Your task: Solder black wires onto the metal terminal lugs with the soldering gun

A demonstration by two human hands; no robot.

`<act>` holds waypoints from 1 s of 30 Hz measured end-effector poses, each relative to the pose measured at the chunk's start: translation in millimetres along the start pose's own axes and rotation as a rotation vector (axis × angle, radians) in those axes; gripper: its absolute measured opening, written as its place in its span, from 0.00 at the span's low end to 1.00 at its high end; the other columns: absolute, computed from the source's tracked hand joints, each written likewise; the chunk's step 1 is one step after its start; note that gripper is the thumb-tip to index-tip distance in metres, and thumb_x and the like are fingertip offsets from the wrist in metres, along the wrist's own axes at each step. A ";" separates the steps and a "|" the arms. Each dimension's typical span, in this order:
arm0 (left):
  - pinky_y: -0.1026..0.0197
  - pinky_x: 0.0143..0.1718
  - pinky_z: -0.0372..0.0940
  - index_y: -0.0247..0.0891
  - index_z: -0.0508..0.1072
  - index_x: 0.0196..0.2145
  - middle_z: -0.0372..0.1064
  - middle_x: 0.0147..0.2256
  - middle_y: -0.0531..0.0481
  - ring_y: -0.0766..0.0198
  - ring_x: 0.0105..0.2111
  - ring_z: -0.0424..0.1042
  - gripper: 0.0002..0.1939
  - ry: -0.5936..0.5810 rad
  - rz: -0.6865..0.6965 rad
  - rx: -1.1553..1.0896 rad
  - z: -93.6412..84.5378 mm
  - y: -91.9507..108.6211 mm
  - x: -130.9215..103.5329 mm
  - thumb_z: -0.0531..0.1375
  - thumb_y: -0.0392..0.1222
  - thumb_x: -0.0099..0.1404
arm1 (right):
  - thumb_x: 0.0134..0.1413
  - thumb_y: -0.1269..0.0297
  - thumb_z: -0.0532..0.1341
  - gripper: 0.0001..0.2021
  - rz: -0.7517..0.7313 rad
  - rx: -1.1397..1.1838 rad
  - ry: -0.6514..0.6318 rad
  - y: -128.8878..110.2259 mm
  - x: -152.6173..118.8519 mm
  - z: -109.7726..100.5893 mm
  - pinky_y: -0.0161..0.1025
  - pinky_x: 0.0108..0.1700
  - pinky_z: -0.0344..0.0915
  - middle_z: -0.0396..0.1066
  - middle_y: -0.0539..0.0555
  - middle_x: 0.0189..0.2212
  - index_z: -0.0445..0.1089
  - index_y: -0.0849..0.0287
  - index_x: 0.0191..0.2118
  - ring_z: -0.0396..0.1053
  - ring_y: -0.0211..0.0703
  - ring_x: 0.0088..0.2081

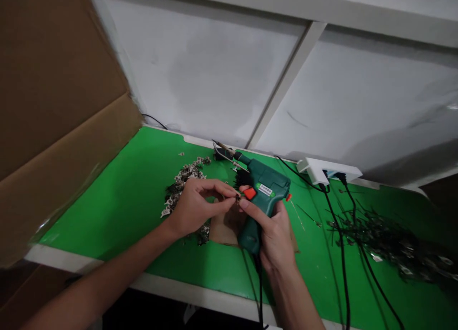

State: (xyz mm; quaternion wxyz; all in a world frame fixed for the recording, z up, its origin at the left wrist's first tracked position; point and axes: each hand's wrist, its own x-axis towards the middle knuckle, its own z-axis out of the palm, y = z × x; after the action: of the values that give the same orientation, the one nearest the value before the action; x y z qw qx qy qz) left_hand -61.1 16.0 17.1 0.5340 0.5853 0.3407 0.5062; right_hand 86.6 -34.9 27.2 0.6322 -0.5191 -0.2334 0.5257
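A green soldering gun [267, 189] with an orange trigger is in my right hand [277, 234], its thin metal tip pointing up and to the left. My left hand [200, 199] pinches a small dark metal piece [237, 198] between thumb and forefinger, just left of the trigger. The right thumb reaches across to the same piece; its exact shape is too small to tell. Behind and under my left hand lies a pile of small silvery metal terminals [188, 175]. A brown cardboard piece [224, 227] rests on the green tabletop [125, 215] beneath both hands.
A white power strip [332, 170] with plugged-in black cords [341, 253] stands at the back right. Several dark wires with metal ends [397, 244] are heaped at the right. Black wires [243, 178] lie behind the gun. A large cardboard box [71, 139] borders the left.
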 end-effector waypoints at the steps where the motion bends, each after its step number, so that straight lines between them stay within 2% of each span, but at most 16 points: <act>1: 0.66 0.37 0.76 0.35 0.81 0.27 0.82 0.32 0.47 0.63 0.34 0.81 0.01 -0.012 -0.002 -0.020 -0.6 0.5 0.5 0.69 0.33 0.55 | 0.31 0.61 0.80 0.28 -0.001 0.001 -0.006 0.2 -0.1 -0.6 0.38 0.39 0.73 0.79 0.52 0.37 0.74 0.58 0.43 0.75 0.41 0.34; 7: 0.67 0.40 0.76 0.38 0.83 0.29 0.82 0.34 0.48 0.63 0.36 0.81 0.04 -0.098 -0.002 -0.088 -5.7 2.8 2.5 0.70 0.31 0.56 | 0.30 0.61 0.80 0.28 0.042 0.009 -0.031 -2.6 -0.3 -2.7 0.38 0.38 0.73 0.79 0.52 0.37 0.75 0.57 0.42 0.75 0.40 0.31; 14: 0.69 0.38 0.74 0.38 0.83 0.30 0.82 0.34 0.48 0.66 0.35 0.81 0.05 -0.157 0.036 -0.078 -10.2 2.0 2.3 0.70 0.29 0.56 | 0.27 0.62 0.81 0.28 0.119 0.004 -0.065 -3.9 0.2 -6.7 0.38 0.37 0.73 0.79 0.52 0.36 0.76 0.57 0.41 0.74 0.40 0.30; 19: 0.68 0.36 0.73 0.36 0.81 0.29 0.81 0.33 0.47 0.65 0.35 0.80 0.04 -0.138 0.063 0.014 -9.7 5.3 0.6 0.68 0.30 0.56 | 0.29 0.61 0.80 0.26 0.138 -0.021 -0.117 -2.9 2.4 -8.7 0.36 0.35 0.71 0.78 0.52 0.31 0.78 0.59 0.40 0.72 0.39 0.28; 23: 0.66 0.35 0.74 0.36 0.80 0.27 0.81 0.33 0.47 0.64 0.34 0.80 0.02 -0.088 0.068 0.075 -8.9 6.2 1.0 0.67 0.31 0.56 | 0.32 0.60 0.79 0.23 0.138 -0.037 -0.135 -6.0 2.6 -8.0 0.37 0.36 0.72 0.78 0.52 0.32 0.79 0.58 0.39 0.71 0.38 0.28; 27: 0.65 0.36 0.75 0.35 0.80 0.28 0.81 0.33 0.47 0.62 0.34 0.80 0.01 -0.080 0.025 0.083 -5.5 6.0 0.4 0.66 0.35 0.56 | 0.30 0.61 0.80 0.25 0.130 -0.026 -0.088 -8.1 3.0 -8.6 0.37 0.36 0.73 0.79 0.52 0.35 0.78 0.57 0.40 0.72 0.39 0.29; 30: 0.66 0.34 0.74 0.35 0.79 0.29 0.81 0.33 0.47 0.62 0.35 0.80 0.03 -0.063 0.003 0.165 -5.5 6.0 0.4 0.65 0.36 0.56 | 0.30 0.62 0.80 0.26 0.059 -0.030 -0.030 -9.3 3.9 -9.5 0.37 0.36 0.72 0.78 0.51 0.34 0.77 0.57 0.40 0.73 0.38 0.30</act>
State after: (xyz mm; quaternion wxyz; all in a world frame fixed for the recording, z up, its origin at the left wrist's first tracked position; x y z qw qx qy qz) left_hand -67.1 16.8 22.6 0.4938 0.6434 0.3633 0.4585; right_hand 99.8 -34.5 31.2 0.6049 -0.5272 -0.2357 0.5482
